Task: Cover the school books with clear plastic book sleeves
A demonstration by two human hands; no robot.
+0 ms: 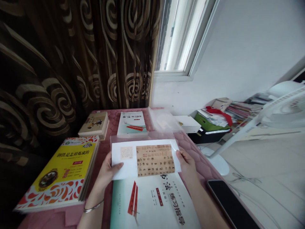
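Note:
A white booklet with a tan calligraphy print on its face is held sideways between my two hands. Clear plastic film shows past its far edge; whether it wraps the booklet I cannot tell. My left hand grips the left edge, thumb on top. On the opposite side, my right hand pinches the right edge. Below the booklet lies a larger calligraphy workbook with a pale green and white cover and red strips, partly covered by the booklet and my right forearm.
Left stands a stack of yellow-covered books, with smaller tan books behind. Another calligraphy workbook lies at the back beside clear plastic sleeves. A black phone rests at the right edge. A white fan stands beyond the table.

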